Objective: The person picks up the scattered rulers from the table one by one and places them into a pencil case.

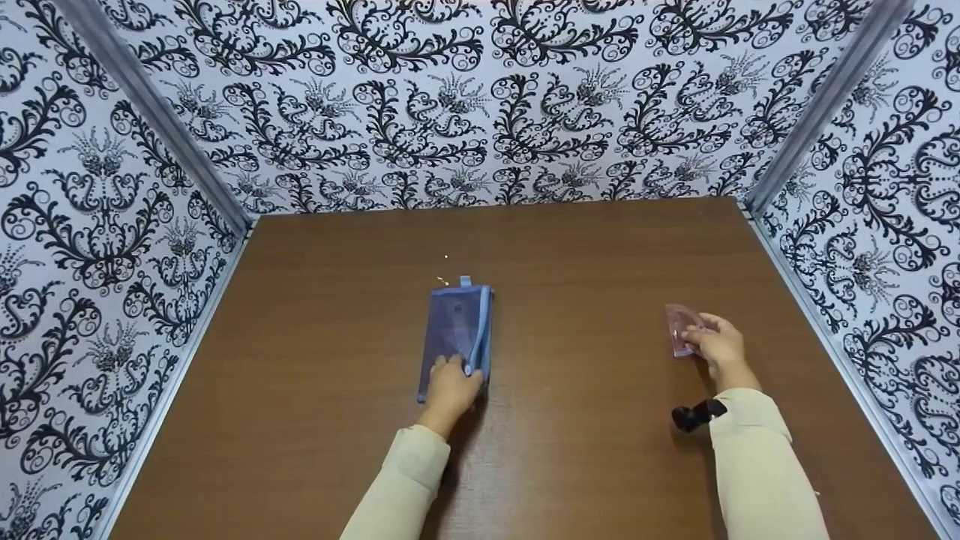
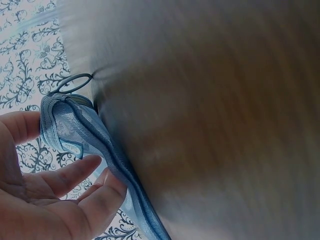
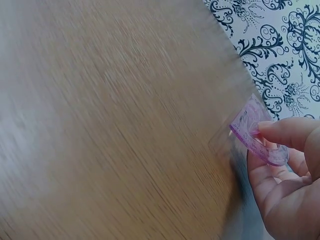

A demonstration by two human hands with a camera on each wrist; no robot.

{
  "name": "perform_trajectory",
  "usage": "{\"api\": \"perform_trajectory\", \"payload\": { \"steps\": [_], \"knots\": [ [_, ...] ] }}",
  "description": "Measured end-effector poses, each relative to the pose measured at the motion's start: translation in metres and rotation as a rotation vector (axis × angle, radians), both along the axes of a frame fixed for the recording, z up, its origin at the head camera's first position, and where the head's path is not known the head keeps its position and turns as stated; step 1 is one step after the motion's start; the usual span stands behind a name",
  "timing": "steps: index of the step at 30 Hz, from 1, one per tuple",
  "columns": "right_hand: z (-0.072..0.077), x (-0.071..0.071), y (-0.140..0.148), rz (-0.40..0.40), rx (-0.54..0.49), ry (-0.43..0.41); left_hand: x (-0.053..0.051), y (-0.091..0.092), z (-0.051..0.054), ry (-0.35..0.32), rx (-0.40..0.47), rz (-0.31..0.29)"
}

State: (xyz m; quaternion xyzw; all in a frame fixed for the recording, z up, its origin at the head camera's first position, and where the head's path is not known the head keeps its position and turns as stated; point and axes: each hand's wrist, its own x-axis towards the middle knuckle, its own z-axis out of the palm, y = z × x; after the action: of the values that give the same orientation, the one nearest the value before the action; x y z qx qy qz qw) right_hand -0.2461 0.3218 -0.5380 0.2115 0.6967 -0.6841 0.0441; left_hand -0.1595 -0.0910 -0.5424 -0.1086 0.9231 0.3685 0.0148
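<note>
A blue mesh zip pouch [image 1: 454,322] lies lengthwise on the table, its light blue zip edge along the right side. My left hand [image 1: 451,386] grips its near end, thumb by the zip edge and fingers on top. In the left wrist view the pouch [image 2: 107,137] bulges between the thumb and the fingers of the left hand [image 2: 60,205], and a thin loop stands out from its end. Off to the right, my right hand [image 1: 721,346] pinches a clear pink protractor [image 1: 679,330] between thumb and fingers. Markings show along the protractor's edge [image 3: 250,142] in the right wrist view.
The brown wooden table [image 1: 577,420] is bounded by patterned black-and-white walls [image 1: 480,112] with grey metal corner posts. A small gold-coloured bit [image 1: 443,281] appears just beyond the pouch. A black wrist camera [image 1: 697,415] sticks out from the right cuff.
</note>
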Motion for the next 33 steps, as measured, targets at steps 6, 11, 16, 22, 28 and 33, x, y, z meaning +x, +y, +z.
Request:
{"api": "perform_trajectory", "payload": {
  "steps": [6, 11, 16, 22, 28, 33],
  "knots": [
    [0.000, -0.001, -0.005, 0.013, -0.009, -0.012, -0.001, 0.000, -0.002, -0.006, 0.008, -0.002],
    [0.000, -0.002, -0.011, 0.016, -0.039, -0.003, -0.001, 0.000, -0.003, 0.004, 0.004, 0.000],
    [0.001, -0.004, -0.019, 0.018, -0.054, 0.001, -0.001, -0.001, -0.001, -0.007, 0.009, 0.002],
    [0.002, -0.006, -0.031, 0.038, -0.071, 0.011, 0.000, -0.001, -0.001, 0.001, 0.006, -0.007],
    [0.002, -0.008, -0.040, 0.057, -0.073, 0.014, 0.000, -0.001, -0.002, 0.014, 0.003, -0.010],
    [0.002, -0.009, -0.046, 0.063, -0.089, 0.019, 0.000, -0.001, -0.002, 0.017, 0.004, -0.012]
  ]
}}
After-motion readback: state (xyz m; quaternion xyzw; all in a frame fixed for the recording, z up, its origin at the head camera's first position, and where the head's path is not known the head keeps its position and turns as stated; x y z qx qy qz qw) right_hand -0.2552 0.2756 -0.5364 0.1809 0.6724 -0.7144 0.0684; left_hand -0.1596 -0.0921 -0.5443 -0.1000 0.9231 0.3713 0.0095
